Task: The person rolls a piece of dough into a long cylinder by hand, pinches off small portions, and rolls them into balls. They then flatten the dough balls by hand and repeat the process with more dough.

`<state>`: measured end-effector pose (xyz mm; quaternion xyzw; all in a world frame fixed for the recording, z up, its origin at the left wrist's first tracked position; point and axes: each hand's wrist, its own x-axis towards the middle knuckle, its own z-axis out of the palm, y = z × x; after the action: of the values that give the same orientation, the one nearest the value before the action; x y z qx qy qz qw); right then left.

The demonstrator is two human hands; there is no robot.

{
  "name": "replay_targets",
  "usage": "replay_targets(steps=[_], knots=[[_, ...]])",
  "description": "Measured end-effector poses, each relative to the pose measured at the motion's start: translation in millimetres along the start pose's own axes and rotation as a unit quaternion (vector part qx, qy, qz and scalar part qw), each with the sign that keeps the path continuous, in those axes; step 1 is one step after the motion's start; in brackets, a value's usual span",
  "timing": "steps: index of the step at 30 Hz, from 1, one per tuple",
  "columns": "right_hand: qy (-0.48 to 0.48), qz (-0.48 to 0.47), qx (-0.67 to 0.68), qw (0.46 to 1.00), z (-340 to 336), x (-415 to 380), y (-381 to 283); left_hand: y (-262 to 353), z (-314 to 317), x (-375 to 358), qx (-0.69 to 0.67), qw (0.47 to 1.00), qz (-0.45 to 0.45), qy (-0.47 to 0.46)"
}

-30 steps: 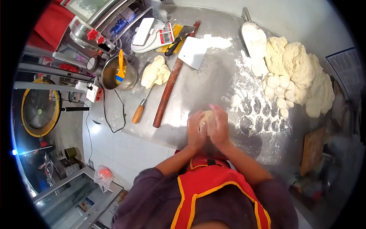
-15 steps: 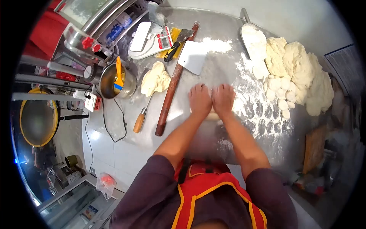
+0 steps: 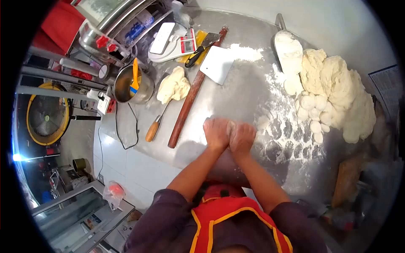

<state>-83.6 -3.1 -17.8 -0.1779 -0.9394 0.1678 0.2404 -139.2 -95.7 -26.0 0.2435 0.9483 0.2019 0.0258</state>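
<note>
Over the table (image 3: 249, 90), left hand (image 3: 217, 132) and right hand (image 3: 241, 136) touch, grip indiscernible, any dough's long axis hidden.

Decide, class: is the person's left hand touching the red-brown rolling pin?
Apart. The head view shows a strip of metal tabletop between the left hand and the rolling pin.

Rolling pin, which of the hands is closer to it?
Left. The left hand is to the right of the rolling pin; the right hand is beside the left, farther right.

Metal table (image 3: 242, 99) (floury) beneath dough (image 3: 336, 78)
</note>
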Motion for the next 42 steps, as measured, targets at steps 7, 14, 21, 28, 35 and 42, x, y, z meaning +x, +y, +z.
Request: replay_targets(steps=[7,14,21,28,35,42], knots=[[0.015,0.052,-0.076,0.996,27,72,22,13,6,83,0.004,0.988,0.014,0.152],[-0.157,0.06,0.157,0.973,-64,25,-5,12,-87,28,-0.143,0.988,-0.023,-0.058],[0.048,-0.026,0.039,0.998,-16,-27,-27,-15,-12,-21,-0.048,0.972,0.168,0.16],[0.027,0.017,-0.039,0.999,13,50,5,7,-6,69,-0.029,0.992,0.058,0.107],[-0.184,0.149,0.202,0.95,-35,30,4,-4,-62,44,-0.137,0.98,0.041,-0.14],[-0.024,0.006,0.051,0.998,-21,-68,-36,-37,-8,-68,-0.057,0.979,0.197,-0.002]])
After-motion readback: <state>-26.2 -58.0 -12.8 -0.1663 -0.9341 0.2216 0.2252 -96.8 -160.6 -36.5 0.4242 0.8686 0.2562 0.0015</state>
